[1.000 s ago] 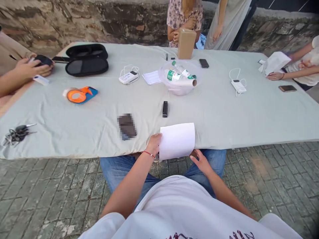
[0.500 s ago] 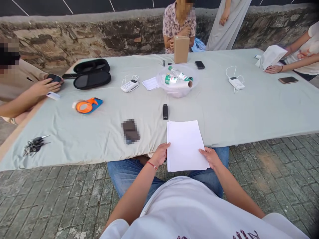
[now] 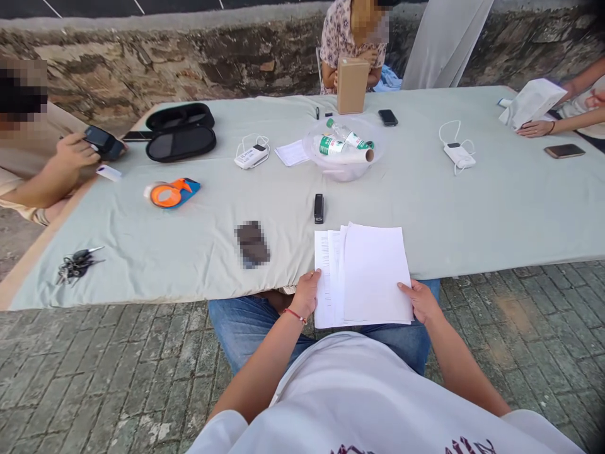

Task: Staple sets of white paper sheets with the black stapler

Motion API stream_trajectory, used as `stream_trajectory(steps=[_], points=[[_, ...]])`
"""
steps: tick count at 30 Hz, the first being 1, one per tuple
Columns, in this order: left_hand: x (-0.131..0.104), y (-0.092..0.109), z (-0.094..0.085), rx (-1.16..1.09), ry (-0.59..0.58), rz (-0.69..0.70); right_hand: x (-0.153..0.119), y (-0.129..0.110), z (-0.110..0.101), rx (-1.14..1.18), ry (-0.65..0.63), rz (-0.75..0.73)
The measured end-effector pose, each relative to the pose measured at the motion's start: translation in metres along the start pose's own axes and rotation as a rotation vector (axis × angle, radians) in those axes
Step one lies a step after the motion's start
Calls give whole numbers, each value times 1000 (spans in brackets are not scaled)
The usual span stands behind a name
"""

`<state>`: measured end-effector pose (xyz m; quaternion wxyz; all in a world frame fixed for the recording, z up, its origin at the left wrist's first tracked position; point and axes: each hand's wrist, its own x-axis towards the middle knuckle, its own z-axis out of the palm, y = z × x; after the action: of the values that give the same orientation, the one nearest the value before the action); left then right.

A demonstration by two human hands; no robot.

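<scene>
Several white paper sheets [image 3: 373, 274] lie fanned out sideways at the table's near edge, above my lap. The top sheet is blank, and printed lines show on the lower sheets at the left. My left hand [image 3: 307, 293] pinches the left edge of the lower sheets. At the right edge, my right hand [image 3: 420, 301] grips the papers between thumb and fingers. A black stapler [image 3: 319, 209] stands just beyond the papers. To their left lies a dark blurred object [image 3: 253, 244].
On the cloth-covered table [image 3: 189, 252] are keys [image 3: 78, 263], an orange tape dispenser [image 3: 172, 193], a black case [image 3: 182, 144], a bowl of bottles [image 3: 343, 170], a brown box [image 3: 353, 85] and white devices [image 3: 459, 155]. People sit at the left, far side and right.
The stack has spread out, its upper sheets shifted right, so printed sheets now show at the left. My right hand has moved right. The person at the left has raised a dark device.
</scene>
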<state>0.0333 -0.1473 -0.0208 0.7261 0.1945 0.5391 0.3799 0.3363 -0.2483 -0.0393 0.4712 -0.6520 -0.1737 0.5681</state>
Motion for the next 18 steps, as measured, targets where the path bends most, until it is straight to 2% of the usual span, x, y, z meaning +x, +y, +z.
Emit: stream_trajectory(steps=[3, 6, 9, 13, 15, 18], points=[[1, 2, 1, 13, 56, 111, -2, -12, -13, 32, -41, 69], [-1, 4, 3, 49, 66, 193, -5, -18, -11, 68, -100, 130], [-4, 7, 6, 51, 28, 173, -6, -19, 5, 90, -156, 157], [-6, 10, 10, -30, -7, 75, -4, -15, 28, 65, -186, 137], [-5, 10, 10, -40, -20, 68, -1, -13, 31, 28, -176, 113], [0, 8, 9, -29, -3, 108, 3, -11, 24, -34, -106, 68]])
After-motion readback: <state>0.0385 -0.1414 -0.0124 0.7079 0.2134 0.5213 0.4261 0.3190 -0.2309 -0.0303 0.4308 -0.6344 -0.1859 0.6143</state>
